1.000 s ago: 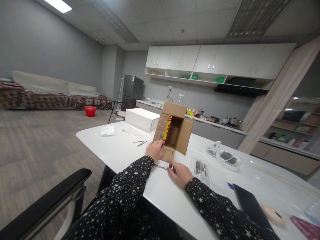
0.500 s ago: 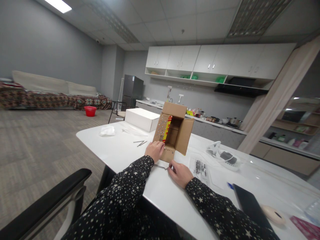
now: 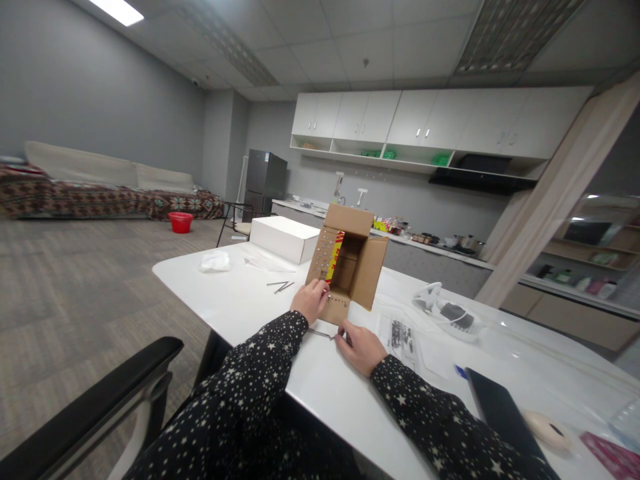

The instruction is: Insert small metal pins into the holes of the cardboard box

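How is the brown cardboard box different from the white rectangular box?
The brown cardboard box stands open with flaps spread, while the white rectangular box looks shut. The brown box has a yellow-red strip; the white box's visible sides look plain. The left hand is at the brown box, while no hand is at the white box. Both sit on the glossy white table.

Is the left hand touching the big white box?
Apart: the head view plainly shows bare tabletop between the left hand and the white box.
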`<act>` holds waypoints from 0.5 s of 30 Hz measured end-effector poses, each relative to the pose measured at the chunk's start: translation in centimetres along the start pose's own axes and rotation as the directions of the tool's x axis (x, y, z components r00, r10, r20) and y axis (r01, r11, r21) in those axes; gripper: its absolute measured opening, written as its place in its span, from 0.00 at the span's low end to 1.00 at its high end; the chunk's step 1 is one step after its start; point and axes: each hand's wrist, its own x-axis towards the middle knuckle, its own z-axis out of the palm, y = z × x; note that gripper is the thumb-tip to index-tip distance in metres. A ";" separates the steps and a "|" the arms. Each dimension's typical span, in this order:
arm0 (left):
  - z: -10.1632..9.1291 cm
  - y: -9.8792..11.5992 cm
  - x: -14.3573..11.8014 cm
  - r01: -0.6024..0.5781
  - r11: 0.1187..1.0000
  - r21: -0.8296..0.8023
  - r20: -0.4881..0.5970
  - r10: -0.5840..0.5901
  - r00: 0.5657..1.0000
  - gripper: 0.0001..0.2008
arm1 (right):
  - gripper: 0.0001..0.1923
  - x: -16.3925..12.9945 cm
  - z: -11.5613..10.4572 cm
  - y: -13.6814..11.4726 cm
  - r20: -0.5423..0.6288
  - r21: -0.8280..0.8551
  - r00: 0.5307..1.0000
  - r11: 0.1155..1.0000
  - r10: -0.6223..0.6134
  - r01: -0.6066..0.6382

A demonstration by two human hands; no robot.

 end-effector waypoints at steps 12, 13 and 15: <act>0.5 -0.5 0.0 -0.020 0.998 0.051 0.051 0.017 0.999 0.07 | 0.07 0.0 -0.1 -0.1 0.002 0.002 1.000 1.000 0.012 -0.012; 0.5 -0.5 0.0 -0.020 0.998 0.066 0.061 0.016 0.998 0.07 | 0.06 0.0 -0.1 -0.1 0.001 0.004 1.000 1.000 0.011 -0.011; 0.5 -0.5 0.0 -0.019 0.996 0.090 0.085 0.011 0.996 0.08 | 0.06 0.0 -0.2 -0.2 0.003 0.006 1.000 1.000 0.013 -0.013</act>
